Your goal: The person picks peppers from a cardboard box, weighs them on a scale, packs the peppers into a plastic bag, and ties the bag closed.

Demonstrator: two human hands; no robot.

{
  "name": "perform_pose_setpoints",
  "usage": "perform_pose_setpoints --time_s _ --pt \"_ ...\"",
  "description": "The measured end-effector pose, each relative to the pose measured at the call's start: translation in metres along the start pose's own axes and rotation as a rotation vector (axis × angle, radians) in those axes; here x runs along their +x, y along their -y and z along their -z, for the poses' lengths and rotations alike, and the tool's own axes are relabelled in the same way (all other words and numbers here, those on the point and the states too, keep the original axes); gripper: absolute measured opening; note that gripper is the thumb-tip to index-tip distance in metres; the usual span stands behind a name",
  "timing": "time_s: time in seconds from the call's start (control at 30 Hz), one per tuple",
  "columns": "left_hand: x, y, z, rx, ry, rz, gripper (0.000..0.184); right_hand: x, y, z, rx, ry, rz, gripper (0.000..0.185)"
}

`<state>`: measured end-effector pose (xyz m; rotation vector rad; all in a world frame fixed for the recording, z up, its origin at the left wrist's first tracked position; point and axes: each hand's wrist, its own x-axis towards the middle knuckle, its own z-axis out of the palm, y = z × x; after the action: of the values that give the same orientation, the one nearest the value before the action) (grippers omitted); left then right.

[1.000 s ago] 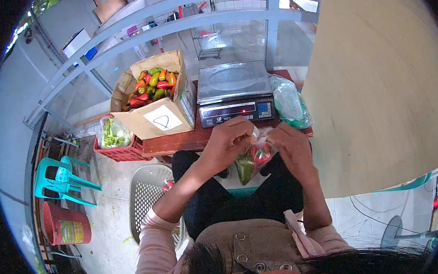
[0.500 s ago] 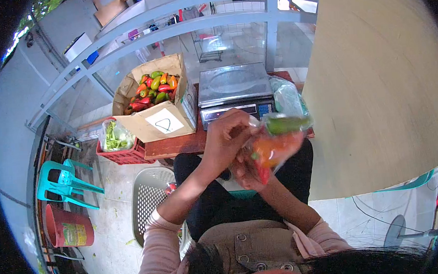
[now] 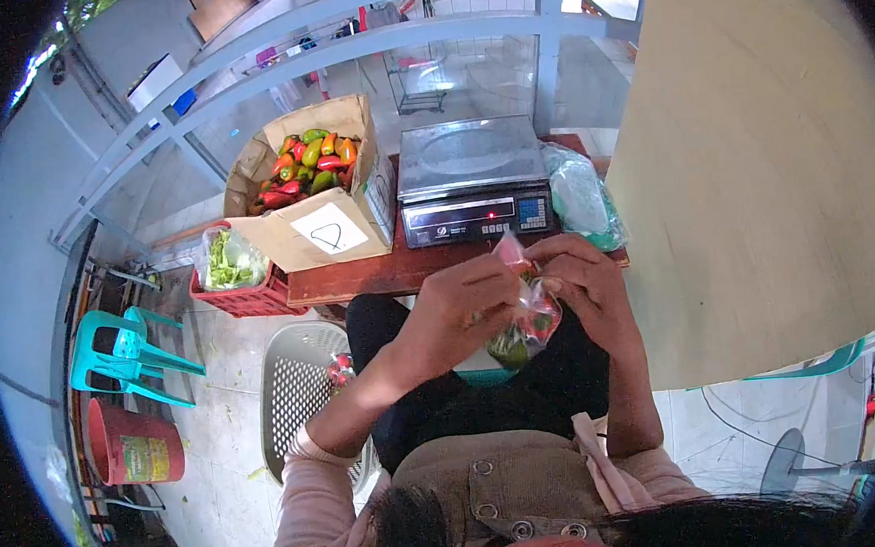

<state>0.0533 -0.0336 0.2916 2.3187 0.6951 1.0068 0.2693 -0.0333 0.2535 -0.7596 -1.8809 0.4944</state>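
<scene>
A clear plastic bag of red and green peppers (image 3: pixel 524 336) hangs between my two hands, just in front of the table edge and above my lap. My left hand (image 3: pixel 464 304) pinches the bag from the left near its neck, the fingers bent inward. From the right, my right hand (image 3: pixel 591 286) has its thumb and fingertips closed on the gathered plastic. The bag's top sticks up between the hands. Beyond it, a digital scale (image 3: pixel 472 186) with a bare metal pan stands on the red table (image 3: pixel 348 279).
Left of the scale is a cardboard box (image 3: pixel 299 227) of mixed peppers; right of it lie plastic bags (image 3: pixel 583 199). A red crate (image 3: pixel 249 297) holds bagged greens. A perforated basket (image 3: pixel 290 393) stands by my left leg. A wooden panel (image 3: pixel 752 174) rises on the right.
The bag has turned from lying sideways with peppers to the right to hanging with peppers below. My right hand has come up from beneath it to the right side of its neck.
</scene>
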Motion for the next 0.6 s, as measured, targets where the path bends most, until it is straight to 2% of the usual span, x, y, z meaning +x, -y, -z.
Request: perform_pose_setpoints --time_s 0.13,0.17,0.23,0.3,0.33,0.37,0.4,0.47,0.6 --pt "0.007 -0.017 -0.002 -0.130 0.036 -0.078 0.013 -0.005 -0.015 -0.008 0.429 0.146 -0.242 0.017" --pt "0.009 -0.015 -0.004 -0.157 0.023 -0.065 0.013 -0.008 -0.017 -0.016 0.468 0.154 -0.279 0.026" --pt "0.016 -0.005 -0.007 -0.213 0.001 -0.035 0.012 -0.041 -0.026 -0.055 1.113 -0.067 -0.577 0.029" --pt "0.020 0.011 -0.015 -0.252 -0.178 0.077 0.011 -0.048 -0.030 -0.091 1.652 -0.140 -0.646 0.031" --pt "0.020 0.022 -0.021 -0.269 -0.271 0.130 0.011 -0.044 -0.029 -0.107 1.861 -0.090 -0.557 0.031" --pt "0.016 0.041 -0.034 -0.455 -0.386 0.244 0.007 -0.044 -0.032 -0.113 1.931 -0.066 -0.550 0.030" --pt "0.012 0.050 -0.036 -0.350 -0.412 0.274 0.006 -0.045 -0.036 -0.120 2.000 -0.040 -0.545 0.029" --pt "0.004 0.064 -0.035 -0.141 -0.448 0.327 0.004 -0.048 -0.044 -0.126 1.864 -0.052 -0.708 0.028" --pt "-0.006 0.074 -0.047 -0.218 -0.502 0.384 0.008 -0.042 -0.029 -0.099 1.570 -0.109 -0.830 0.024"
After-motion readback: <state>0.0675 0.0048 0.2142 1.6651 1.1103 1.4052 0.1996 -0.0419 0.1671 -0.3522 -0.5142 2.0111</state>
